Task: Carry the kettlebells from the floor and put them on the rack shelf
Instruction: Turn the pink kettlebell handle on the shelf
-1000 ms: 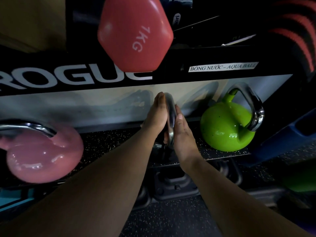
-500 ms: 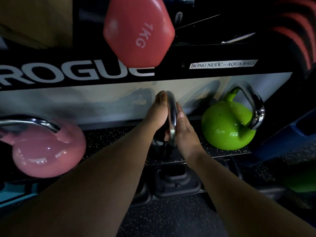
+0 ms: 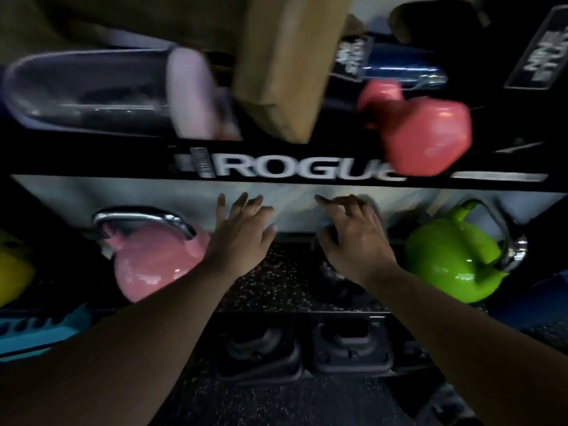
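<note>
Both hands have let go of the handle they clasped a moment ago. The left hand (image 3: 242,238) hovers open, fingers spread; the right hand (image 3: 356,238) hangs loosely open over the black kettlebell (image 3: 332,272), which rests on the rack shelf (image 3: 270,281) between the pink kettlebell (image 3: 153,259) and green kettlebell (image 3: 455,259).

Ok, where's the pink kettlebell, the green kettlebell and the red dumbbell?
pink kettlebell (image 3: 153,265), head view, on its round body.
green kettlebell (image 3: 445,259), head view, on its round body.
red dumbbell (image 3: 427,136), head view, on its near end.
</note>
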Demonstrator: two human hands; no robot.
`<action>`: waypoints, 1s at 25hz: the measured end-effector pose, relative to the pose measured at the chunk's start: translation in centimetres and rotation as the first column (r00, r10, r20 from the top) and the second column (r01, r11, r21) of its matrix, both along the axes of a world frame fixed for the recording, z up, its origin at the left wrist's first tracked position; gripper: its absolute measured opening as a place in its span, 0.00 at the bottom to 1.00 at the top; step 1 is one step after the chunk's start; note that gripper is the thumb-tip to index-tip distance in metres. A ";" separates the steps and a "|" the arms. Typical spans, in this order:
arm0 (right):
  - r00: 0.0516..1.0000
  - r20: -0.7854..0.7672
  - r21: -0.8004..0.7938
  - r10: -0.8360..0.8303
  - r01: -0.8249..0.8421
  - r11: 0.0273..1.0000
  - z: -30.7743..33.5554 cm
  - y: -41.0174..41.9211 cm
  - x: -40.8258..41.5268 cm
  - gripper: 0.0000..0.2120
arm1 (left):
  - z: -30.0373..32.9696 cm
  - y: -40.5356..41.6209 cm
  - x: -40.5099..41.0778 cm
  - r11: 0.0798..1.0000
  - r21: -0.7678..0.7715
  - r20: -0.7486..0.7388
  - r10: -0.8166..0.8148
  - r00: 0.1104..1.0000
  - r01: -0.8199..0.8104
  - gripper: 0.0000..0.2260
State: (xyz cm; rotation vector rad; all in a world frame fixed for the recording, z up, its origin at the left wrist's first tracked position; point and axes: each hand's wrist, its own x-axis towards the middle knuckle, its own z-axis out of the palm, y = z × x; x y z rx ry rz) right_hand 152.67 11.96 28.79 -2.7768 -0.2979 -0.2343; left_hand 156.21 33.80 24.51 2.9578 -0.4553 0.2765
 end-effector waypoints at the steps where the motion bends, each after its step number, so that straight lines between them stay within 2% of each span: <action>1: 0.999 -0.043 0.009 0.020 -0.020 1.000 0.2 2.6 0.4 0.28 | 0.5 2.3 -0.1 0.999 0.007 0.039 0.043 0.998 -0.044 0.22; 4: 0.991 -0.129 0.024 0.044 -0.041 0.999 0.4 11.4 1.9 0.28 | 1.7 10.5 -0.2 0.979 0.008 0.104 0.201 0.974 -0.203 0.24; 9: 0.982 -0.162 0.032 0.097 -0.093 0.995 -0.5 24.0 4.0 0.30 | 1.8 22.2 0.0 0.894 -0.170 -0.068 0.410 0.910 -0.415 0.30; 11: 0.980 -0.188 0.053 0.068 -0.059 0.997 -1.1 26.5 4.8 0.29 | 1.2 24.0 -0.4 0.856 -0.287 -0.167 0.397 0.902 -0.430 0.33; 13: 0.969 -0.242 0.063 0.052 -0.038 0.997 -2.0 28.0 5.0 0.27 | 0.4 24.3 -1.1 0.760 -0.470 -0.305 0.338 0.890 -0.450 0.37; 16: 0.956 -0.288 0.269 0.060 0.021 0.963 -3.3 28.7 5.1 0.22 | -0.8 22.4 -1.8 0.487 -0.660 -0.501 0.282 0.818 -0.572 0.39; 18: 0.965 -0.263 0.353 0.008 0.088 0.932 -3.5 28.8 4.8 0.21 | -1.0 20.8 -1.5 0.352 -0.702 -0.540 0.305 0.785 -0.619 0.37; 20: 0.975 -0.213 0.400 -0.062 0.145 0.905 -3.8 29.4 3.7 0.21 | -0.8 20.6 -0.1 0.324 -0.727 -0.532 0.294 0.794 -0.606 0.36; 22: 0.978 -0.170 0.442 -0.121 0.186 0.877 -4.3 29.8 2.3 0.20 | -1.1 21.1 1.7 0.310 -0.772 -0.525 0.182 0.832 -0.555 0.36; 23: 0.972 -0.198 0.478 -0.124 0.206 0.854 -4.3 29.7 1.9 0.18 | -1.3 21.1 2.1 0.295 -0.784 -0.530 0.143 0.836 -0.547 0.36; 25: 0.942 -0.333 0.628 -0.050 0.262 0.733 -3.5 28.9 2.2 0.15 | -1.6 20.2 1.8 0.269 -0.801 -0.517 0.141 0.844 -0.535 0.36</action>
